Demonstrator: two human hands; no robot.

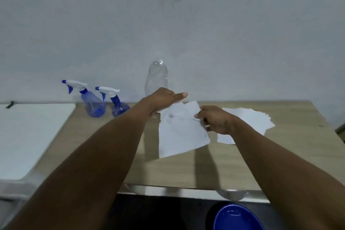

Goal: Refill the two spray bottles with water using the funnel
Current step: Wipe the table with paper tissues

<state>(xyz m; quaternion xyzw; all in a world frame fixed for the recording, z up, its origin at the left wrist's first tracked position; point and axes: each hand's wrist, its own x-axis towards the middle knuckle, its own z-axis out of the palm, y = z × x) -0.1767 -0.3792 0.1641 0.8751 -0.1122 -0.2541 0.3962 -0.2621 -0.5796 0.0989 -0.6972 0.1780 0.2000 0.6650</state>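
Note:
Two blue spray bottles with white trigger heads stand side by side at the table's back left: the larger spray bottle (92,101) and, to its right, the smaller spray bottle (116,102). A clear plastic bottle (157,76) stands upright behind my hands. My left hand (164,100) pinches the top edge of a white paper sheet (182,130) held above the table. My right hand (217,120) grips the same sheet's right edge. No funnel shows in view.
A stack of white paper sheets (250,119) lies on the wooden table (270,155) at the right. A white surface (28,136) adjoins the table's left side. A blue basin (237,217) sits below the table's front edge. A wall rises right behind.

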